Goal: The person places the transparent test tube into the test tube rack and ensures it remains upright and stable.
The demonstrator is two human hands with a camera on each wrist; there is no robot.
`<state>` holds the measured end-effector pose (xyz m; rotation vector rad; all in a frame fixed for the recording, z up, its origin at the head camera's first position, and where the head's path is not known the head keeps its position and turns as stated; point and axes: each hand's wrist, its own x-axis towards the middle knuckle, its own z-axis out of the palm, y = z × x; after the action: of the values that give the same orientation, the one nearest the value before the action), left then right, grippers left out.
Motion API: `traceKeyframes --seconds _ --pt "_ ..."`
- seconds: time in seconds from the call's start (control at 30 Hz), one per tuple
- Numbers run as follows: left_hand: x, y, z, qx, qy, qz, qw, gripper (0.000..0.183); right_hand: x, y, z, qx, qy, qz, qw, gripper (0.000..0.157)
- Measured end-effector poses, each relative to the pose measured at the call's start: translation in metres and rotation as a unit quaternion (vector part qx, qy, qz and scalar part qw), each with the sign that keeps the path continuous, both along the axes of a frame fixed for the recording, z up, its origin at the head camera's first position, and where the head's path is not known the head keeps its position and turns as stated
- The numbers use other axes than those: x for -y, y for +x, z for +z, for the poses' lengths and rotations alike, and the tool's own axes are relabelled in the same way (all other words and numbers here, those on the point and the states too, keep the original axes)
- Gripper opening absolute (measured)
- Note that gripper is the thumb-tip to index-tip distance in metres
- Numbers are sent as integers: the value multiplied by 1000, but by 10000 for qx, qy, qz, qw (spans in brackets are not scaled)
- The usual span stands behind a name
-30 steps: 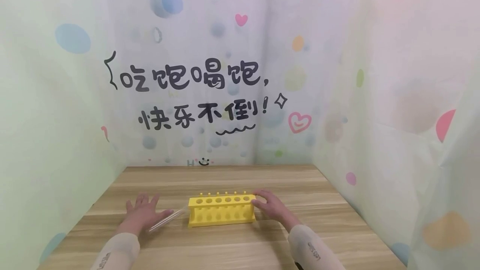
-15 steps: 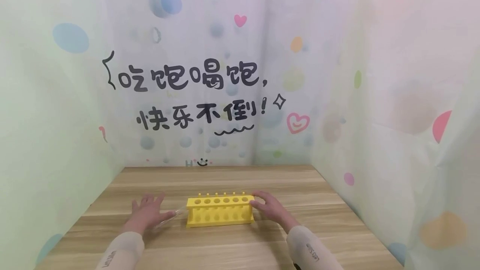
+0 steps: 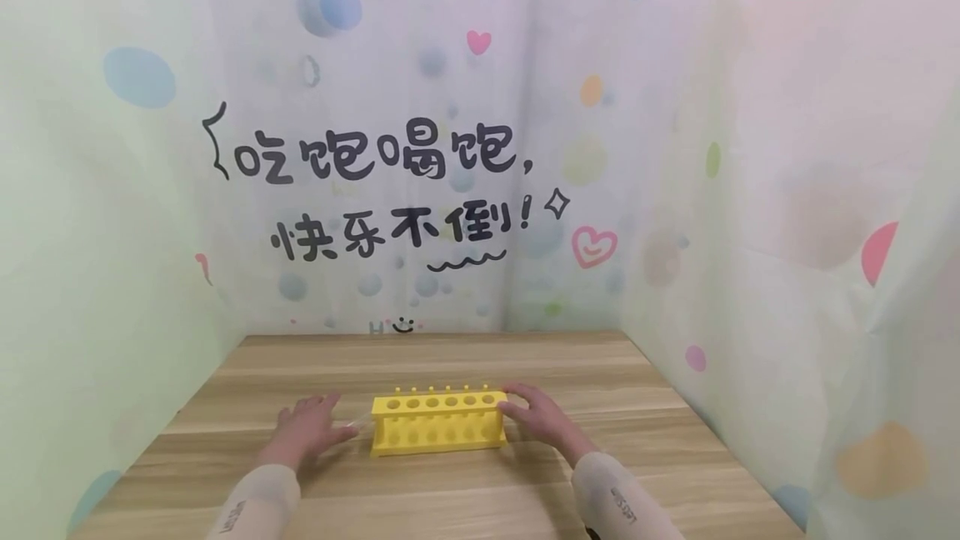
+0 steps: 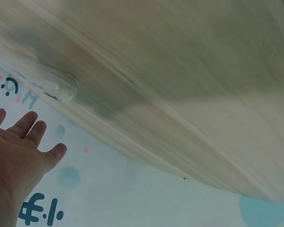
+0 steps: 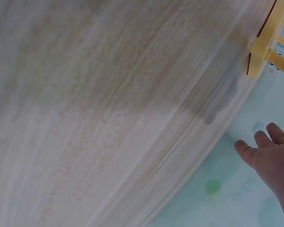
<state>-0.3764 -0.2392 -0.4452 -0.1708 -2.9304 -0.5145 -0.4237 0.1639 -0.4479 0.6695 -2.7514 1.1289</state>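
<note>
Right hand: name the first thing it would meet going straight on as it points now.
Probably the yellow rack, at its right end: in the head view, the right hand points there and overlaps that end. Depth is unclear; they may be touching.

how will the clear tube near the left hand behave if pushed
The clear tube would probably roll, lying on its side with a rounded wall. Its smooth surface may feel slippery. Being transparent, it could be fragile glass or tougher plastic.
</note>
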Motion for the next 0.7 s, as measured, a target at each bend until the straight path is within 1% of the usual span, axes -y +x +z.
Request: traceKeyframes --seconds 0.17,0.5,0.7 --pt "-5 -3 -1 -53 26 -73 10000 81 0 0 0 -2 20 -1 10000 54" --pt "-12 -11 -7 -149 46 -259 9995 71 1 1 1 13 36 -62 10000 52" --pt "-16 -12 -9 -100 260 -260 9993 64 1 1 2 38 30 -67 10000 53"
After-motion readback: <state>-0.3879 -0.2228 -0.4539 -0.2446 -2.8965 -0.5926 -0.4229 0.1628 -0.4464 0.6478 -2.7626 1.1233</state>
